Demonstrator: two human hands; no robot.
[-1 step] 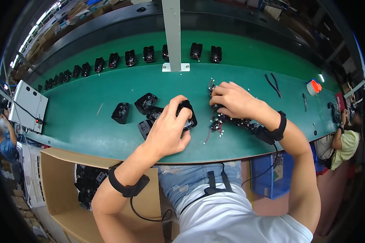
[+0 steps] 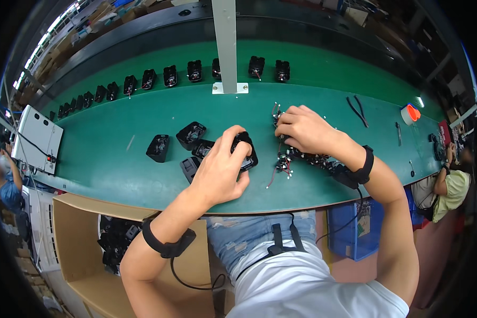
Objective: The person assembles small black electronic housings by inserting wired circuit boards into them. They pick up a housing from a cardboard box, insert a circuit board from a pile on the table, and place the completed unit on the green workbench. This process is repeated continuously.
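Observation:
My left hand (image 2: 221,165) is wrapped round a black plastic housing (image 2: 252,150), an open box shape with its hollow side up. My right hand (image 2: 307,129) is closed, fingers curled down at a heap of small black parts (image 2: 315,159) with red and black wires and white plugs. One wired part (image 2: 276,112) sticks out beyond those fingertips; whether they grip it or another piece is hidden. Left of my left hand lie more black housings: one apart (image 2: 158,148), one tilted (image 2: 191,135), and a dark grey piece (image 2: 190,168) partly behind the hand.
A row of black housings (image 2: 169,76) lines the far side of the green bench (image 2: 111,175), behind a metal post (image 2: 227,53). Pliers (image 2: 358,111), tweezers (image 2: 398,133) and an orange-and-white round container (image 2: 409,114) lie right. Below are a cardboard box (image 2: 79,265) and a blue bin (image 2: 350,233).
My right hand has shifted very slightly left at the wired parts, and the part by its fingertips has moved a little. My left hand and the housing in it have stayed put.

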